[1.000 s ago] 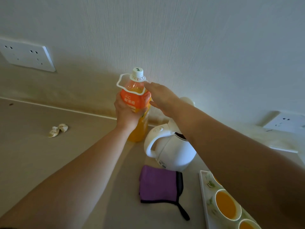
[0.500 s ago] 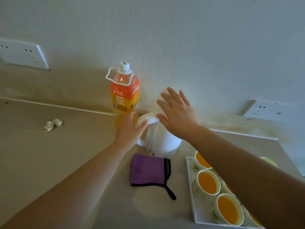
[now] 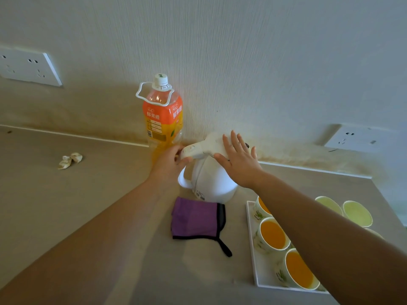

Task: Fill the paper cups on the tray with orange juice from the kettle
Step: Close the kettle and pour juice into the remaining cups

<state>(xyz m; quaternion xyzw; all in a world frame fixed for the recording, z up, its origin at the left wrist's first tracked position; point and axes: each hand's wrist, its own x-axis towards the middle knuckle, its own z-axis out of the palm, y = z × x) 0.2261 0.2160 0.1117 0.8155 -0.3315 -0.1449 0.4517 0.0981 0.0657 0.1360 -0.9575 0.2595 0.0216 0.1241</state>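
Pressing the lid: two hands on one white kettle

Pressing flat on the lid of the single white electric kettle (image 3: 211,179), the right hand (image 3: 240,164) lies with fingers straight and spread. The left hand (image 3: 169,159) grasps the top of the kettle's handle, thumb beneath it. The kettle stands on the beige countertop (image 3: 66,216) close to the wall, just beside one capped orange juice bottle (image 3: 163,115) whose orange label reads "鲜果橙" in white. Three paper cups (image 3: 273,235) (image 3: 299,270) (image 3: 262,205) filled with juice sit in a row along the left side of the white tray (image 3: 253,249). Two empty cups (image 3: 328,204) (image 3: 356,213) show beyond the right forearm, with the rim of a third just visible; whether these sit on the tray cannot be told. One folded purple cloth (image 3: 196,221) lies just in front of the kettle, left of the tray. Open counter stretches leftward to one crumpled paper scrap (image 3: 70,160). Two wall sockets (image 3: 28,67) (image 3: 356,138) flank the scene. Print near the kettle's base is too small to read.
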